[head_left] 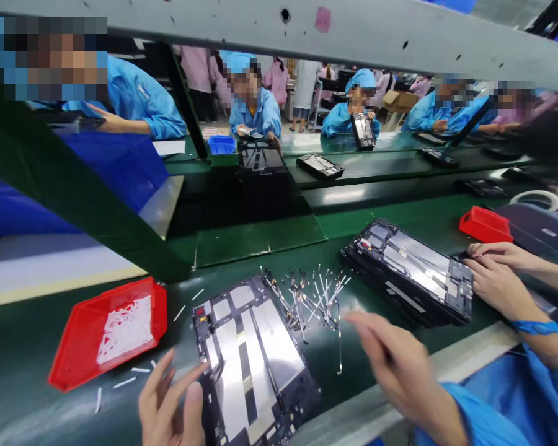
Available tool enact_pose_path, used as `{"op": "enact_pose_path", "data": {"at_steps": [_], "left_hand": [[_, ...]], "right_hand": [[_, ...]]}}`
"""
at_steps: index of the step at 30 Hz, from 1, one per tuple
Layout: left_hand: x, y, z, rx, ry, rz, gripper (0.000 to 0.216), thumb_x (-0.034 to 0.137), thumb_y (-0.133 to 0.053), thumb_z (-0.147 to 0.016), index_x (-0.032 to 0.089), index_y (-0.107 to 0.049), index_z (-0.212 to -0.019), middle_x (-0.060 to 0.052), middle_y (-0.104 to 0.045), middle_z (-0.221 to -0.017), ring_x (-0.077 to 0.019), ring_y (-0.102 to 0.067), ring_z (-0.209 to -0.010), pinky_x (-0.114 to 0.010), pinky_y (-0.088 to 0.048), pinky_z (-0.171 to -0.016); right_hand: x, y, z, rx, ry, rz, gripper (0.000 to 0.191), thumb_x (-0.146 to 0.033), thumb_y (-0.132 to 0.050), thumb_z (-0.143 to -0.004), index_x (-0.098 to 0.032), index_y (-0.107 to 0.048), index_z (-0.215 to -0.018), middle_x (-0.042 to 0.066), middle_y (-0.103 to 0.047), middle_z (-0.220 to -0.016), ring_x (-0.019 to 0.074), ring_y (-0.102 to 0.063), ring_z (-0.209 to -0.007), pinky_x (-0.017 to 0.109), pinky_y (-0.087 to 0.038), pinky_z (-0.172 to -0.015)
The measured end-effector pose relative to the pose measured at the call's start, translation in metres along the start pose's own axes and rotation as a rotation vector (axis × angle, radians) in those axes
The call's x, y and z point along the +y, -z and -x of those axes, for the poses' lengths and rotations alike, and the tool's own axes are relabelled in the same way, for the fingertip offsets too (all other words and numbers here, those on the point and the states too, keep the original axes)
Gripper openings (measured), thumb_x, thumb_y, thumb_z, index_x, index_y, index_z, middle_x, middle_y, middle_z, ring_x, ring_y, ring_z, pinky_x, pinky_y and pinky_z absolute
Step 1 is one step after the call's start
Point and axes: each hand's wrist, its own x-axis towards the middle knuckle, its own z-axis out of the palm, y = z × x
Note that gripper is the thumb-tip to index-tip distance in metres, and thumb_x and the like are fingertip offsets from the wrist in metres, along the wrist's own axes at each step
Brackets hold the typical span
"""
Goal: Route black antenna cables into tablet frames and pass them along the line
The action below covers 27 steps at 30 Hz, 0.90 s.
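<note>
A tablet-like device (255,365) lies face up with its inside bare, showing silvery battery panels, dark strips and a black frame. At its left edge is my left hand (172,399), fingers apart, the index fingertip touching the frame. To the device's right, my right hand (397,356) is slightly blurred, its fingers pinched together at a thin cable (339,347) with metal-looking ends. Beside them a loose pile of similar thin cables (302,300) spreads over the green bench, partly against the device's upper right edge. My right thumb is mostly hidden.
A red tray (69,337) with white strips stands left, and loose strips lie around it. Stacked open devices (409,260) sit right, beside a co-worker's hands (502,279). A green post (97,186) slants across the left; a grey beam (279,28) crosses overhead. Co-workers sit opposite.
</note>
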Motion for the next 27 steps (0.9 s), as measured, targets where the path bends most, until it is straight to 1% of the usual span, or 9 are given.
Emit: {"op": "enact_pose_path", "data": {"at_steps": [3,5,6,9,12,16,21,24,27], "left_hand": [[0.004,0.007,0.008,0.023,0.067,0.003,0.015,0.023,-0.054,-0.090,0.022,-0.067,-0.096,-0.003,-0.048,-0.142,-0.0264,-0.043,-0.135,-0.047,-0.024,-0.121],[0.005,0.011,0.014,0.018,0.086,0.008,0.014,0.024,-0.055,-0.090,0.022,-0.068,-0.096,-0.003,-0.048,-0.142,-0.0264,-0.044,-0.134,-0.047,-0.026,-0.120],[0.005,0.013,0.018,0.011,0.102,0.014,0.013,0.024,-0.056,-0.089,0.023,-0.068,-0.096,-0.003,-0.048,-0.142,-0.0265,-0.045,-0.133,-0.047,-0.027,-0.119],[0.007,0.015,0.034,-0.020,0.214,0.056,0.014,0.027,-0.057,-0.089,0.024,-0.068,-0.098,-0.003,-0.048,-0.142,-0.0262,-0.050,-0.127,-0.048,-0.033,-0.115],[0.012,0.015,0.052,-0.071,0.322,0.116,0.016,0.029,-0.055,-0.091,0.024,-0.069,-0.095,-0.001,-0.050,-0.139,-0.0246,-0.054,-0.123,-0.045,-0.038,-0.112],[0.016,0.018,0.068,-0.146,0.374,0.196,0.019,0.029,-0.052,-0.093,0.024,-0.070,-0.091,-0.001,-0.053,-0.135,-0.0218,-0.054,-0.124,-0.038,-0.040,-0.111],[0.005,0.028,0.080,-0.234,0.401,0.191,0.019,0.031,-0.052,-0.093,0.024,-0.070,-0.094,-0.004,-0.054,-0.135,-0.0239,-0.054,-0.123,-0.043,-0.038,-0.113],[-0.004,0.035,0.084,-0.285,0.379,0.174,0.017,0.030,-0.054,-0.092,0.025,-0.070,-0.097,-0.004,-0.054,-0.135,-0.0256,-0.055,-0.123,-0.043,-0.042,-0.109],[-0.005,0.039,0.084,-0.329,0.375,0.175,0.018,0.029,-0.054,-0.092,0.026,-0.070,-0.098,-0.004,-0.056,-0.133,-0.0258,-0.055,-0.124,-0.041,-0.045,-0.107]], "right_hand": [[-0.012,-0.024,-0.011,-0.133,-0.025,0.065,0.030,-0.034,-0.053,-0.097,-0.015,-0.057,-0.119,0.007,-0.064,-0.106,0.0180,-0.065,-0.090,0.036,-0.054,-0.079],[-0.019,-0.038,-0.017,-0.218,-0.046,0.107,0.027,-0.031,-0.048,-0.099,-0.013,-0.057,-0.117,0.006,-0.066,-0.091,0.0175,-0.066,-0.080,0.035,-0.054,-0.073],[-0.020,-0.043,-0.019,-0.257,-0.054,0.126,0.027,-0.030,-0.047,-0.099,-0.012,-0.057,-0.117,0.005,-0.066,-0.088,0.0169,-0.066,-0.077,0.035,-0.054,-0.072],[-0.021,-0.051,-0.025,-0.357,-0.049,0.156,0.027,-0.034,-0.053,-0.097,-0.013,-0.059,-0.114,0.004,-0.065,-0.095,0.0147,-0.065,-0.081,0.034,-0.055,-0.075],[-0.018,-0.050,-0.027,-0.423,-0.025,0.149,0.028,-0.035,-0.056,-0.095,-0.014,-0.059,-0.114,0.005,-0.064,-0.103,0.0152,-0.065,-0.086,0.035,-0.056,-0.077],[-0.019,-0.051,-0.025,-0.438,-0.044,0.127,0.029,-0.035,-0.056,-0.095,-0.014,-0.058,-0.116,0.006,-0.064,-0.107,0.0167,-0.064,-0.091,0.037,-0.055,-0.080],[-0.022,-0.057,-0.021,-0.417,-0.090,0.042,0.030,-0.035,-0.056,-0.095,-0.014,-0.057,-0.117,0.006,-0.063,-0.105,0.0169,-0.064,-0.090,0.037,-0.054,-0.080],[-0.018,-0.051,-0.021,-0.414,-0.043,-0.106,0.018,-0.027,-0.052,-0.095,-0.015,-0.057,-0.109,0.004,-0.063,-0.095,0.0161,-0.062,-0.084,0.034,-0.050,-0.077],[-0.016,-0.035,-0.017,-0.427,0.051,-0.327,0.010,-0.022,-0.044,-0.095,-0.019,-0.054,-0.096,0.002,-0.063,-0.087,0.0144,-0.059,-0.079,0.028,-0.046,-0.072]]}}
